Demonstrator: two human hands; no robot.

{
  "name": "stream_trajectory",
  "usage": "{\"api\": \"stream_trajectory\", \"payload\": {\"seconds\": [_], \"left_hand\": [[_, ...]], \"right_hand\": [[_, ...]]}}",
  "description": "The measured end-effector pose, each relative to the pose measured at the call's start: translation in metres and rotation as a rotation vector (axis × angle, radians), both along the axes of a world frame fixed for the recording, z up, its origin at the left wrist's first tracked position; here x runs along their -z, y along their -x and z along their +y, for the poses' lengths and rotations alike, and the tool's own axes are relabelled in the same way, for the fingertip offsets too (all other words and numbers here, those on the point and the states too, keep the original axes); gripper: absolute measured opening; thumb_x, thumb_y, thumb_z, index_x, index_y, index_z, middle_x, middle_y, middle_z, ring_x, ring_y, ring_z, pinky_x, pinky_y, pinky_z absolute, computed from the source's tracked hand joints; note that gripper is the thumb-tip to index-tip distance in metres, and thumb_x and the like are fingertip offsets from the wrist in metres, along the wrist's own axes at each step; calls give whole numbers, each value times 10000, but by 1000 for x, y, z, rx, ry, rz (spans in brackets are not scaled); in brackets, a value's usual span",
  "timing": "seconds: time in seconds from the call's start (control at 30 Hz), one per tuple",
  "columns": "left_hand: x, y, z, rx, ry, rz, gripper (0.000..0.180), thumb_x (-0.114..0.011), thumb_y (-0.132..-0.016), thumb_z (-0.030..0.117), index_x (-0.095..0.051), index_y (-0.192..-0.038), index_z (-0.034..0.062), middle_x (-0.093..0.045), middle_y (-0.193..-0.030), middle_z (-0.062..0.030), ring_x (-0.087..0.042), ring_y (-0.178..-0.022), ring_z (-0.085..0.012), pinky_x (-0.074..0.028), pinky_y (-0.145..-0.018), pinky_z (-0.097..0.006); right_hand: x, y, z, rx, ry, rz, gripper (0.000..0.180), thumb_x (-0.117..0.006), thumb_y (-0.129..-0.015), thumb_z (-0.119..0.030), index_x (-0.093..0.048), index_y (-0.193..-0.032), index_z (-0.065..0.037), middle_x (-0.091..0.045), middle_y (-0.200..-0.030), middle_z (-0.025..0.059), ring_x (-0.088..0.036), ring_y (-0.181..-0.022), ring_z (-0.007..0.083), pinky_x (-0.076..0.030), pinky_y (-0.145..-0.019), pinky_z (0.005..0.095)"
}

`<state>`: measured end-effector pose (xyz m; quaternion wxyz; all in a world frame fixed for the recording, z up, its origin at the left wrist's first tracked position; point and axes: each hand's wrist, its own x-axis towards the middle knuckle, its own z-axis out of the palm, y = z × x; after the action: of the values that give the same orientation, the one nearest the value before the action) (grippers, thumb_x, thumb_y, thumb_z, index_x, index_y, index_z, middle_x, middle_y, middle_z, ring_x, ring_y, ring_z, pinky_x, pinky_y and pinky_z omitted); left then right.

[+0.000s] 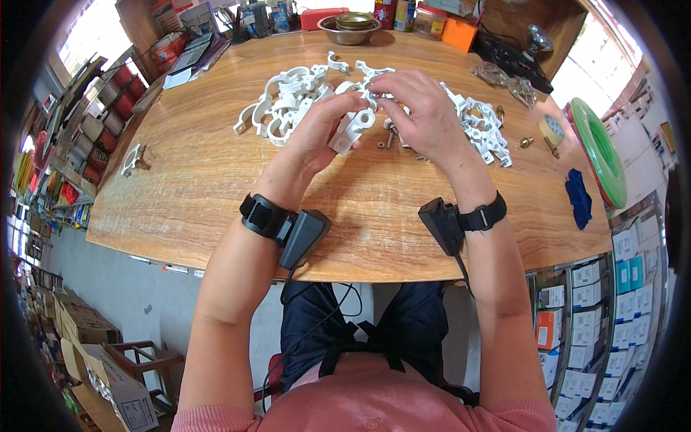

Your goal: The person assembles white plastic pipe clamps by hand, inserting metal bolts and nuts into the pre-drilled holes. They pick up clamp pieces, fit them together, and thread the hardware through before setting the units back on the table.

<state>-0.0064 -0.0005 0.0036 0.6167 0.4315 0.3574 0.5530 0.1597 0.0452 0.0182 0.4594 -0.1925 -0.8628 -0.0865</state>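
Left hand [320, 126]: fingers hold white clamp [351, 129].
Right hand [421, 108]: fingers pinched, perhaps on screw.
Advice: keep clamp steady, screw straight.

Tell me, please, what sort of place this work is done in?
Probably a small hardware shop or its stockroom. Shelves of small white boxes stand at the right, a green coil of hose lies by the wooden table, and both hands hold a white plastic pipe clamp from a heap.
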Motion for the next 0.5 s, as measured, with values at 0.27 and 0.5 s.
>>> {"api": "stream_trajectory", "payload": {"seconds": [0.27, 0.5], "left_hand": [[0, 0, 0, 5, -13, 2, 216, -504, -810, 213, -526, -958, 58, -575, -812, -50, -569, -693, -144, -446, -499, -247], [1, 1, 1, 48, -20, -6, 220, -502, -811, 213, -528, -965, 57, -575, -818, -52, -568, -697, -147, -446, -500, -250]], "right_hand": [[0, 0, -1, -3, 7, 22, 166, -589, -729, -128, -583, -887, -79, -606, -867, 57, -551, -851, 236, -425, -734, 356], [-3, -1, -4, 36, 32, 8, 153, -584, -728, -113, -588, -878, -80, -608, -860, 54, -553, -845, 232, -428, -730, 349]]}}
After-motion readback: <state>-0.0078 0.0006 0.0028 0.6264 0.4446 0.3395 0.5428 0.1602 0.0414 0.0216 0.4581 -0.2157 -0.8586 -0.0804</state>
